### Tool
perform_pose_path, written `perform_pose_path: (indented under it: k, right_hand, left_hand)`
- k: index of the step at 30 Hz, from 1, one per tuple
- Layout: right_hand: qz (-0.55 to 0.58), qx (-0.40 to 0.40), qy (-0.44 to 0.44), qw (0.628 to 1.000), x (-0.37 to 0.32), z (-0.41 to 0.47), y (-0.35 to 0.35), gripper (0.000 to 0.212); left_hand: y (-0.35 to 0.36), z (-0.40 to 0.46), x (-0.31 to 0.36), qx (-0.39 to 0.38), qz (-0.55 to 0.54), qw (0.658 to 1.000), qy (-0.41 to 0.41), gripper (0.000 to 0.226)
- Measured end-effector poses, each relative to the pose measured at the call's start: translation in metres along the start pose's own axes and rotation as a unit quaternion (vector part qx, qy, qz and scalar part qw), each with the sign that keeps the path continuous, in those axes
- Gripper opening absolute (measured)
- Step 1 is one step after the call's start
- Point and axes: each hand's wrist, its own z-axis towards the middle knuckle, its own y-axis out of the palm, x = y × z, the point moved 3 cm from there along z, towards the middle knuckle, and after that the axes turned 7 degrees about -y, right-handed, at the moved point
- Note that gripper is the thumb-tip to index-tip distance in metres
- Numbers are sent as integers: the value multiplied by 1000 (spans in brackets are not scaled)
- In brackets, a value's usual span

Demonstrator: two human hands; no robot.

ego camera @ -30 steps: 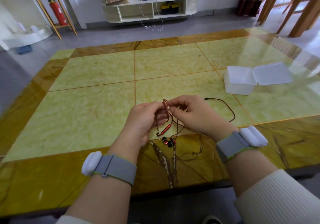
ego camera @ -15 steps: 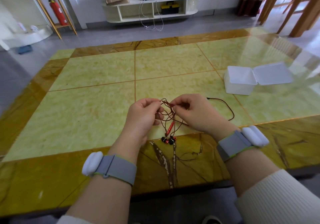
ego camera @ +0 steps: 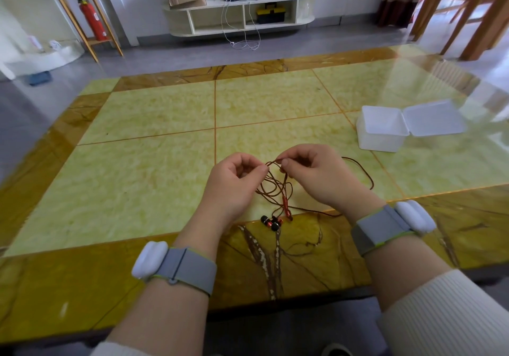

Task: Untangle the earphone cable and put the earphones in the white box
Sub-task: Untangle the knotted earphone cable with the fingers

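Yellow-green marbled tiles with a brown border make up the surface (ego camera: 154,162), and the work sits near its front edge. Nearest the person, the earbuds (ego camera: 271,222) lie on the surface at the border, with the red inline remote (ego camera: 286,206) just beyond them. Above these, the cable (ego camera: 275,187) rises in crossed loops to both hands. The left hand (ego camera: 234,182) pinches a strand between thumb and fingertips; the right hand (ego camera: 311,176) pinches a neighbouring strand, its other fingers curled. One length of cable runs out past the right hand and curves back along the surface. Further off, to the right of the cable, the box (ego camera: 382,129) stands with its lid open flat, nothing visible inside.

The step in hand looks like loosening the knot. It probably goes best by drawing the pinched strands apart gently, finding which loop the earbuds must pass through, and feeding them back rather than tugging, which could tighten the tangle.
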Motion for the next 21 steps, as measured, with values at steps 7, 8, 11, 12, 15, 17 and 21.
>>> perform_pose_path:
  k: [7, 8, 11, 12, 15, 17, 21]
  right_hand:
    - [32, 13, 0, 999, -4, -1, -1, 8]
    - [37, 16, 2, 999, -4, -1, -1, 9]
    - [51, 42, 29, 997, -2, 0, -2, 12]
    - [60, 57, 41, 996, -1, 1, -4, 13]
    - [97, 68, 58, 991, 1, 3, -5, 8]
    - [113, 35, 40, 992, 0, 1, -4, 9]
    - [65, 15, 30, 997, -3, 0, -2, 11]
  left_hand:
    - [5, -5, 2, -55, 6, 998, -5, 13]
    - [5, -4, 1, -53, 11, 999, -6, 10]
    - [5, -4, 2, -42, 3, 999, -2, 10]
    - [4, -3, 2, -40, -13, 999, 0, 10]
    - [3, -4, 2, -42, -30, 999, 14, 11]
    - [4, -4, 2, -45, -26, 998, 19, 11]
    - [5, -4, 2, -41, -41, 998, 26, 11]
